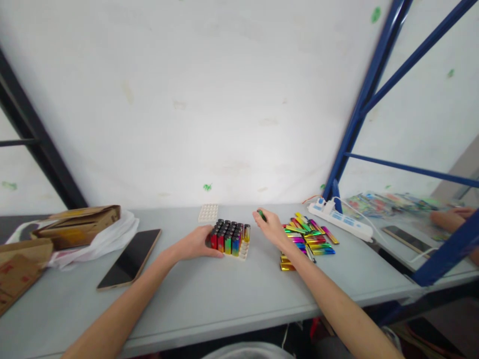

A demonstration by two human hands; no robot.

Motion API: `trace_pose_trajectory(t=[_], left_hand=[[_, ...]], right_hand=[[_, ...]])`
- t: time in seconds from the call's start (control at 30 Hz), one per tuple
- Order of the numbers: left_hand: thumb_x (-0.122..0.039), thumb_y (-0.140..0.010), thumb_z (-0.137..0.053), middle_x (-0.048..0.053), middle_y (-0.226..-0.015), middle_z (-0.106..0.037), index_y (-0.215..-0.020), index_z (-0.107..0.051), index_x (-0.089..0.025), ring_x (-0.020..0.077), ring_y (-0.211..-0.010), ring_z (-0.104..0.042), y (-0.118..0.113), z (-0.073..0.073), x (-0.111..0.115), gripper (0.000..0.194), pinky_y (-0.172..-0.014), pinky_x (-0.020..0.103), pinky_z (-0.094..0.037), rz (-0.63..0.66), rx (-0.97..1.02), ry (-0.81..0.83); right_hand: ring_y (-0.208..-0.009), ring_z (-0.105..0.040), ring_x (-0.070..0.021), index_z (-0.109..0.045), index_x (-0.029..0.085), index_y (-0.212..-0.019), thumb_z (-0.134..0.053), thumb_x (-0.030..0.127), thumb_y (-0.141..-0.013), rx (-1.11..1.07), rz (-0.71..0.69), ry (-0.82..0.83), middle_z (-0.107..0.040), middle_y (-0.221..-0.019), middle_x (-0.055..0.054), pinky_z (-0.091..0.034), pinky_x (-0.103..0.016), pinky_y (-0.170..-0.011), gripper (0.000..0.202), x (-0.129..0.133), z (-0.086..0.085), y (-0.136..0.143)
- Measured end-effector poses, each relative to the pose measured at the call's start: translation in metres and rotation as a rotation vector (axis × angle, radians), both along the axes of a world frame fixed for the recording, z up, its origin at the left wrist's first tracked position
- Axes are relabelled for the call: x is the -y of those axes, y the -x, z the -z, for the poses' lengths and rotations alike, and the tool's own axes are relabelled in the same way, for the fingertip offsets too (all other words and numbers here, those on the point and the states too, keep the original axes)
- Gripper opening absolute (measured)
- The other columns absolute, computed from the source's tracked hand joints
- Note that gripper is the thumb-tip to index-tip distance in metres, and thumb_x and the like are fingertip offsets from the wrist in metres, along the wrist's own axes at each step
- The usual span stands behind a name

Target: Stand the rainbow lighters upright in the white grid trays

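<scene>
Rainbow-coloured metallic lighters (309,238) are lying in a loose heap just to the outer side of the right hand (271,227); roughly a dozen and a half are showing, though the overlap is making an exact count impossible. One white tray (243,252) is sitting between the two hands, carrying upright lighters (229,235) packed in about five rows of four or five, some twenty in all; a strip of bare sockets is showing along the tray's near right edge. The left hand (196,243) is resting against the tray's left side, fingers curled loosely around the outermost lighters, touching them. The right hand is hovering just beyond the tray's far right corner, thumb and forefinger pinching together on one green lighter (261,215), which is sticking up from the fingertips, clear of the tray and of the heap. A second white tray (208,213), unfilled, is lying just past the left hand, toward the wall. Further out on the left hand's side, one dark phone (130,258) is lying flat on the grey table (209,294), with cardboard boxes (80,225) beyond it. Past the heap, one white power strip (340,218) is lying well apart from the right hand. At the far right edge, another person's hand (447,218) is resting on a neighbouring table.
</scene>
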State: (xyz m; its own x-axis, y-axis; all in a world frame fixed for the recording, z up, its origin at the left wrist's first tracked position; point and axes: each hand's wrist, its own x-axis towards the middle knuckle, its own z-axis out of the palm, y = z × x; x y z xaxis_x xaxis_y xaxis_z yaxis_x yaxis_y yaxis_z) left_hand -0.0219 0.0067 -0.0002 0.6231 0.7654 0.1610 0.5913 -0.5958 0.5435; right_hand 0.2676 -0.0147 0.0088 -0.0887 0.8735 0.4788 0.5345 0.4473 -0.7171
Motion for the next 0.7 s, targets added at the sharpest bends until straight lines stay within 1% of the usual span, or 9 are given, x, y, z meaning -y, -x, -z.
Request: trace_pose_trajectory(t=[0.07,0.13,0.2,0.23,0.3,0.4,0.5,0.63,0.7], left_hand=[[-0.067,-0.062,-0.08,0.006,-0.097,-0.073,-0.104,-0.068,-0.019,0.031,-0.097,-0.066,0.0,0.0,0.0,0.065,-0.086,0.037,-0.052,0.014,-0.007,-0.003],[-0.068,-0.063,-0.078,0.007,-0.099,-0.073,-0.104,-0.067,-0.018,0.0309,-0.097,-0.066,-0.001,0.0,0.001,0.065,-0.086,0.037,-0.052,0.016,-0.014,-0.011],[-0.069,-0.064,-0.077,0.008,-0.101,-0.073,-0.105,-0.067,-0.018,0.0315,-0.097,-0.066,-0.003,0.001,0.002,0.066,-0.086,0.038,-0.052,-0.002,-0.02,-0.026],[-0.069,-0.065,-0.077,0.009,-0.101,-0.073,-0.106,-0.067,-0.018,0.0319,-0.097,-0.066,-0.004,0.001,0.002,0.066,-0.086,0.038,-0.052,-0.015,-0.022,-0.035],[-0.069,-0.066,-0.076,0.01,-0.101,-0.073,-0.106,-0.067,-0.018,0.0324,-0.097,-0.066,-0.007,0.002,0.002,0.066,-0.086,0.038,-0.052,-0.035,-0.028,-0.051],[-0.068,-0.067,-0.076,0.01,-0.101,-0.073,-0.106,-0.068,-0.019,0.0322,-0.097,-0.066,-0.01,0.001,0.003,0.063,-0.086,0.038,-0.052,-0.039,-0.036,-0.061],[-0.068,-0.067,-0.076,0.009,-0.099,-0.073,-0.105,-0.068,-0.019,0.0315,-0.095,-0.066,-0.012,0.0,0.003,0.062,-0.085,0.038,-0.052,-0.043,-0.038,-0.049],[-0.066,-0.065,-0.078,0.008,-0.097,-0.073,-0.104,-0.068,-0.019,0.0311,-0.093,-0.067,-0.012,-0.001,0.003,0.062,-0.083,0.038,-0.052,-0.065,-0.041,-0.029],[-0.066,-0.064,-0.078,0.008,-0.097,-0.073,-0.104,-0.068,-0.019,0.0308,-0.093,-0.067,-0.012,0.0,0.003,0.062,-0.083,0.037,-0.052,-0.072,-0.041,-0.024]], right_hand=[[-0.058,-0.047,-0.0135,-0.05,0.022,-0.076,-0.039,0.056,-0.099,-0.006,-0.105,0.07,-0.051,-0.062,0.003,-0.037,-0.025,-0.059,0.042,0.003,-0.008,-0.007],[-0.061,-0.053,-0.0141,-0.054,0.022,-0.084,-0.035,0.057,-0.101,0.008,-0.199,0.109,-0.058,-0.072,0.0,-0.042,-0.025,-0.06,0.043,0.007,-0.017,-0.014],[-0.07,-0.056,-0.0157,-0.058,0.021,-0.084,-0.038,0.056,-0.101,0.101,-0.229,0.038,-0.061,-0.081,-0.003,-0.044,-0.027,-0.066,0.044,0.012,-0.025,-0.018],[-0.073,-0.055,-0.0165,-0.058,0.021,-0.08,-0.04,0.055,-0.101,0.167,-0.218,-0.019,-0.061,-0.081,-0.004,-0.044,-0.028,-0.069,0.045,0.014,-0.028,-0.018],[-0.069,-0.052,-0.0165,-0.057,0.021,-0.071,-0.043,0.054,-0.101,0.289,-0.193,-0.089,-0.058,-0.071,-0.002,-0.042,-0.028,-0.07,0.047,0.017,-0.031,-0.018],[-0.057,-0.052,-0.0148,-0.055,0.021,-0.066,-0.044,0.053,-0.101,0.349,-0.231,-0.002,-0.059,-0.059,0.001,-0.039,-0.027,-0.064,0.05,0.018,-0.028,-0.016],[-0.057,-0.059,-0.0158,-0.06,0.02,-0.068,-0.048,0.053,-0.101,0.337,-0.279,0.075,-0.067,-0.062,-0.001,-0.042,-0.027,-0.063,0.047,0.014,-0.02,-0.016],[-0.06,-0.063,-0.0174,-0.064,0.02,-0.073,-0.049,0.047,-0.102,0.425,-0.315,0.078,-0.071,-0.067,-0.003,-0.042,-0.027,-0.063,0.042,0.009,-0.007,-0.016],[-0.061,-0.062,-0.018,-0.065,0.021,-0.074,-0.051,0.044,-0.101,0.492,-0.28,0.038,-0.069,-0.067,-0.004,-0.041,-0.027,-0.062,0.038,0.008,-0.004,-0.013]])
